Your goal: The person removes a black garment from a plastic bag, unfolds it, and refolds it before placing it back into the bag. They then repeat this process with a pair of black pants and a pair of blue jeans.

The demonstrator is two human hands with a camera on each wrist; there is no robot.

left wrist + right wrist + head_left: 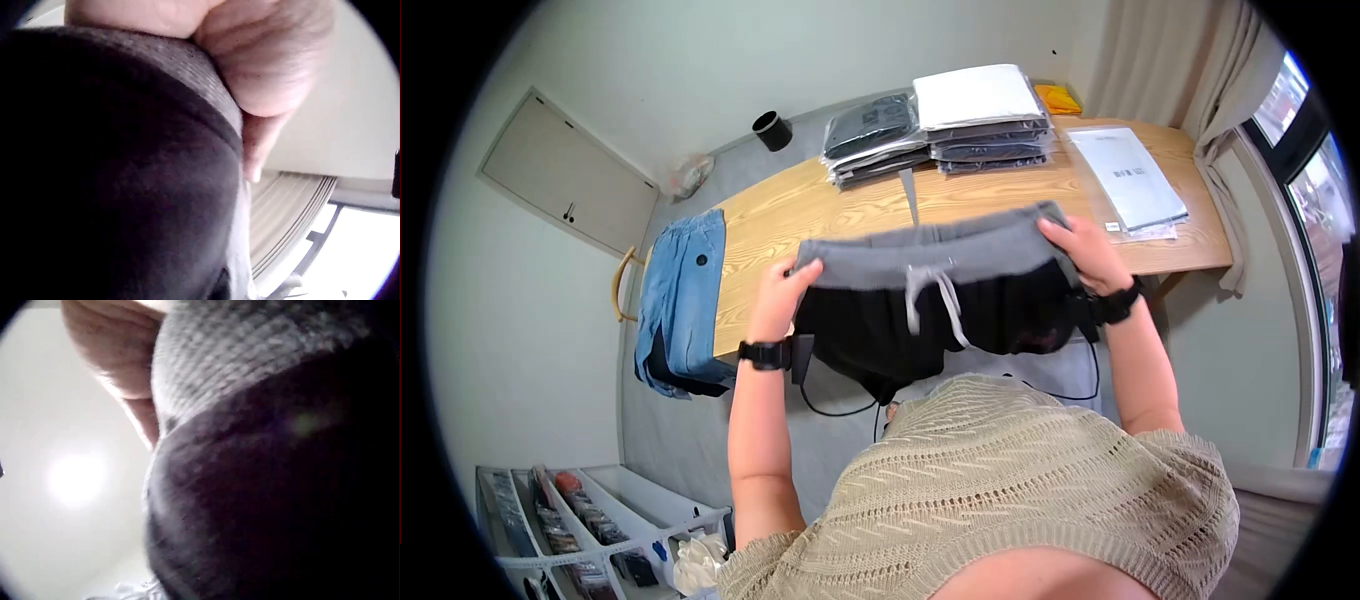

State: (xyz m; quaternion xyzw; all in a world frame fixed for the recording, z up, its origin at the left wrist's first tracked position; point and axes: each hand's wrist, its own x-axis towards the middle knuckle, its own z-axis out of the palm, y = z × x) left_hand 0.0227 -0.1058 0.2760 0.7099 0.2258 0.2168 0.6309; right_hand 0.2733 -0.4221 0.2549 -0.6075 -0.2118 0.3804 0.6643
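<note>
A pair of black shorts (870, 325) with a wide grey waistband and a light drawstring (950, 305) is stretched out in front of the body, over the table's near edge. My left hand (776, 298) grips one end of the waistband, thumb on the near side. At the other end my right hand (1092, 256) holds the waistband in the same way. In the left wrist view the black cloth (125, 175) fills much of the picture below the hand. Dark cloth (269, 487) and ribbed grey waistband (219, 356) cover most of the right wrist view.
Blue jeans (683, 290) hang over the table's left end. Along the back of the wooden table (780, 215) stand stacks of bagged garments (980, 100). A flat packaged garment (1135, 175) lies at the right. A divided hanging organizer (600, 510) is at lower left, a black bin (772, 130) behind.
</note>
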